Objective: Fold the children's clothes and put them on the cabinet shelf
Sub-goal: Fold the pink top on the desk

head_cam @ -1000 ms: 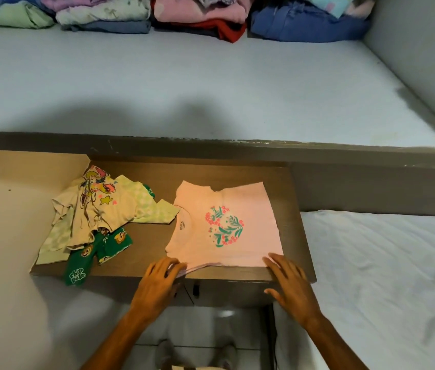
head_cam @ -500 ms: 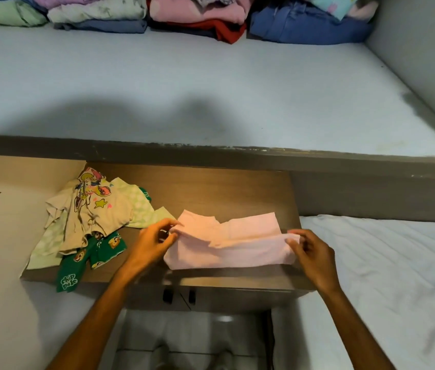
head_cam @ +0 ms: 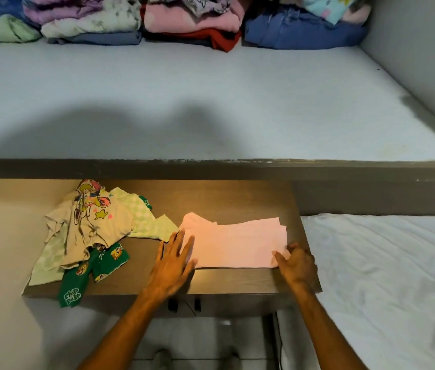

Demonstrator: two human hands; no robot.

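Observation:
A pink shirt (head_cam: pixel 235 243) lies folded in half on the brown cabinet top (head_cam: pixel 227 198), its print hidden inside. My left hand (head_cam: pixel 175 259) lies flat with straight fingers on the shirt's left edge. At the shirt's lower right corner is my right hand (head_cam: pixel 295 263), its fingers bent over the cloth; whether it pinches the corner is not clear. To the left lies an unfolded heap: a cream cartoon shirt (head_cam: pixel 96 222), a pale green checked garment (head_cam: pixel 141 221) and green printed shorts (head_cam: pixel 91 273). The white shelf (head_cam: pixel 211 102) spreads out above and behind.
Stacks of folded clothes (head_cam: pixel 189 22) line the back of the shelf. A grey wall (head_cam: pixel 419 62) closes its right side. A white sheet on a bed (head_cam: pixel 387 276) lies right of the cabinet. My feet on the tiled floor (head_cam: pixel 197 340) show below the cabinet's front edge.
The pink shirt lay flat with its flower print up; both hands lifted its near edge and folded it over to the far side. Now the hands are back at its near corners.

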